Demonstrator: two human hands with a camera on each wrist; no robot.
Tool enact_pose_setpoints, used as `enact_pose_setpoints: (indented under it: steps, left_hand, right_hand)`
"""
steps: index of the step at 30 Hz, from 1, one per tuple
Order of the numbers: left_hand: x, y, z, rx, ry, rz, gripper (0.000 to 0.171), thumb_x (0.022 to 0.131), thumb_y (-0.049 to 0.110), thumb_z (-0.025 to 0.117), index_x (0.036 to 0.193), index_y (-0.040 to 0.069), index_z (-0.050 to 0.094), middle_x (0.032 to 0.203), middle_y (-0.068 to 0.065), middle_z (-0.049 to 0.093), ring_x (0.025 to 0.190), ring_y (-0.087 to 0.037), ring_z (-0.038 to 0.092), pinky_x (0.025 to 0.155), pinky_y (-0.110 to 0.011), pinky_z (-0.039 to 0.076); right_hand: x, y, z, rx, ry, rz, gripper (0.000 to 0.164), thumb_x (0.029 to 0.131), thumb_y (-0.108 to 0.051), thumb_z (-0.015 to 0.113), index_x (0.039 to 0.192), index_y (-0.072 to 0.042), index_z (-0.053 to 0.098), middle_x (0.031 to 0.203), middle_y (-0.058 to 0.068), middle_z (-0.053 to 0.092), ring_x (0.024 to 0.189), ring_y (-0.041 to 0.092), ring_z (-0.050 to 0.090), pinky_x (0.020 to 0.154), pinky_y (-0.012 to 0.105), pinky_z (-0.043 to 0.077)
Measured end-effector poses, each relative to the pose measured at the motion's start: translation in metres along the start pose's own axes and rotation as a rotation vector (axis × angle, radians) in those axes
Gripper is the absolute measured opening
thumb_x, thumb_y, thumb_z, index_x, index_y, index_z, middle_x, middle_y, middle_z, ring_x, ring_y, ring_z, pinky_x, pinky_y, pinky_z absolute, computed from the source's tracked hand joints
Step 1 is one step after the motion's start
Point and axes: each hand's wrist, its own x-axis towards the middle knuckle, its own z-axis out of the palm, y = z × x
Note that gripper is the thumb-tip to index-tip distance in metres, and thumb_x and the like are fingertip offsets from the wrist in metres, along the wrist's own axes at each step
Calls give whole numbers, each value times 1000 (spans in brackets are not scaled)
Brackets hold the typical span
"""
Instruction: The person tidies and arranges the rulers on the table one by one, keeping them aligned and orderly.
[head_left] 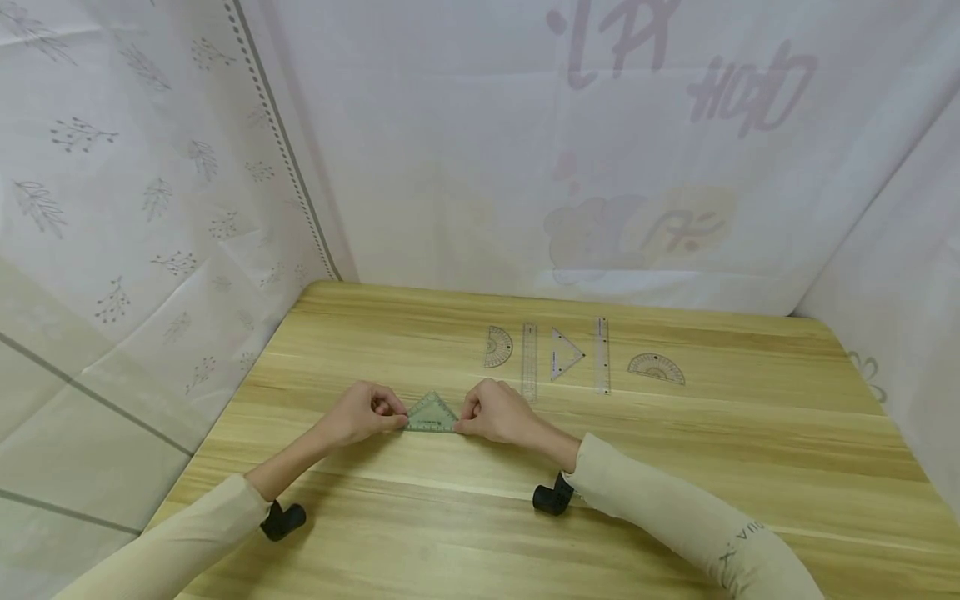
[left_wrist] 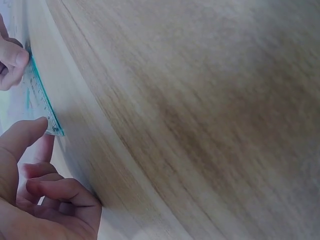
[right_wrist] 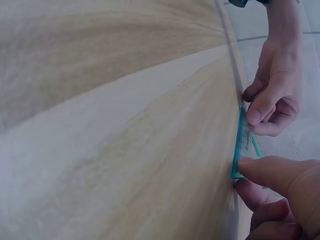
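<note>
A green-tinted clear set square [head_left: 432, 414] lies between my two hands in the head view, its long edge toward me and its peak pointing away. My left hand [head_left: 365, 412] pinches its left corner between thumb and finger. At the opposite corner my right hand [head_left: 498, 412] pinches it the same way. In the left wrist view the thumb of my left hand [left_wrist: 45, 185] sits on top of the corner, a finger beneath. The right wrist view shows my right hand [right_wrist: 280, 195] gripping the set square [right_wrist: 243, 142] near its end.
Beyond my hands lie a clear protractor [head_left: 498, 347], a ruler [head_left: 529, 362], a second set square [head_left: 566, 355], another ruler [head_left: 602, 356] and another protractor [head_left: 657, 368]. They rest on a wooden table [head_left: 450, 533]. Patterned cloth [head_left: 450, 167] hangs behind it.
</note>
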Motion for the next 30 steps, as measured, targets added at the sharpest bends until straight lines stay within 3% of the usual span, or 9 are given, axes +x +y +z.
enact_pose_setpoints:
  steps: [10, 20, 30]
  left_hand:
    - [0, -1, 0, 18, -5, 3, 6, 86, 3, 80, 84, 5, 75, 62, 2, 46, 57, -11, 40, 53, -23, 35]
    - [-1, 2, -2, 16, 6, 12, 8, 88, 9, 79, 91, 5, 72, 66, 0, 47, 57, -10, 40, 52, -23, 34]
    - [-4, 6, -7, 18, 32, 34, 11, 88, 11, 81, 95, 7, 73, 69, 1, 49, 61, -14, 45, 53, -24, 37]
  right_hand:
    - [2, 1, 1, -44, -12, -10, 29, 88, -22, 83, 64, -20, 68, 62, -13, 59, 48, 3, 41, 46, 20, 31]
    - [3, 2, -2, -13, -22, -2, 25, 88, -26, 82, 68, -21, 70, 61, -11, 61, 48, 5, 44, 46, 22, 34]
    - [-13, 9, -27, 66, -48, -34, 18, 90, -29, 80, 78, -19, 71, 58, -6, 53, 51, 7, 42, 56, 26, 41]
